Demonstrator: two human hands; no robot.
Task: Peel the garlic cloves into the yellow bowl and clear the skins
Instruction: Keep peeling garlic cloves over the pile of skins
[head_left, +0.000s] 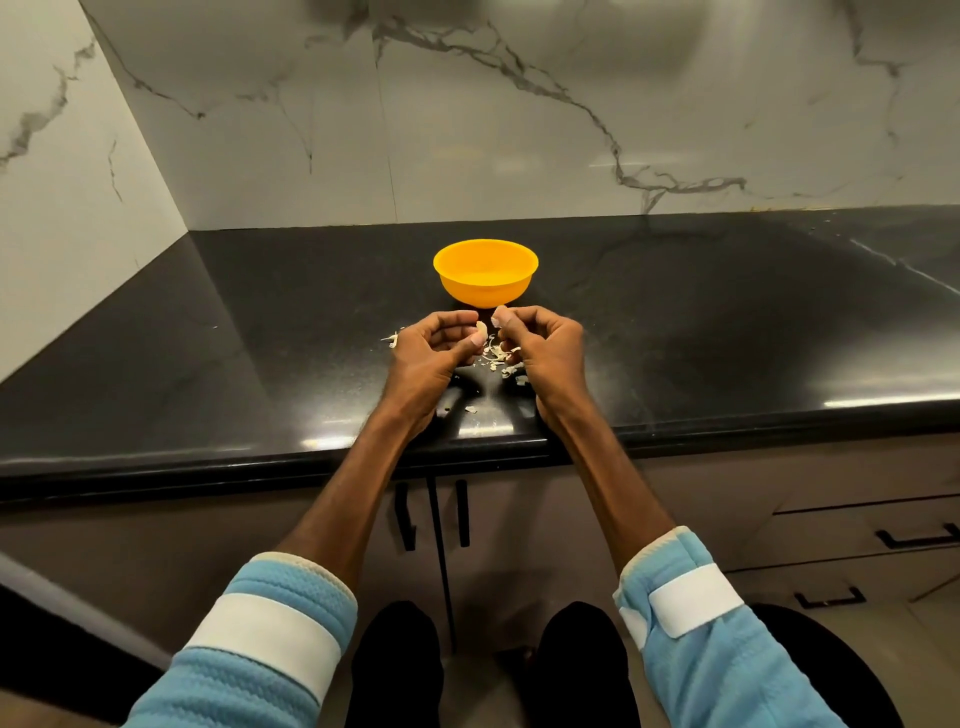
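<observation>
Light-blue sleeves (270, 623) nearest | left hand (431, 358) grip clamped on pale garlic clove (481, 329) | right hand (545, 353) grip pinched together, likely stripping skin | papery scraps (498, 358) kept outside yellow plastic bowl (485, 270).

Light blue textured sleeves with white bands, black trousers

Both arms are in a light blue top with a bumpy, ribbed sort of weave. The left sleeve (208, 691) and right sleeve (737, 670) stop well back from the left hand (436, 343) and right hand (545, 338), each ending in a cream cuff (306, 566). Just behind each cuff is a wide plain white band (265, 642). The right one looks like a strap with an overlapping flap. Far below the hands are legs in black trousers (395, 665).
</observation>
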